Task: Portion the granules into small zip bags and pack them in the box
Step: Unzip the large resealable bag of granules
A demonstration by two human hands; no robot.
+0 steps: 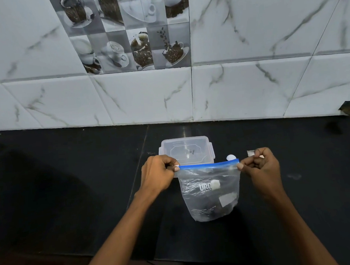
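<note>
In the head view, a clear zip bag (pixel 210 194) hung at the frame's centre, its blue strip (pixel 209 165) stretched taut between two hands. The left hand (pixel 159 173) pinched the strip's left end with curled fingers; the right hand (pixel 260 166) pinched the right end the same way. Dark granules (pixel 211 209) sat low in the bag. Just behind it, a clear box (pixel 186 151) with its lid on rested on the black counter (pixel 70 191), below the tiled wall (pixel 249 81).

Both hands (pixel 158 172) (pixel 261 165) (fingers curled) pinching
</note>
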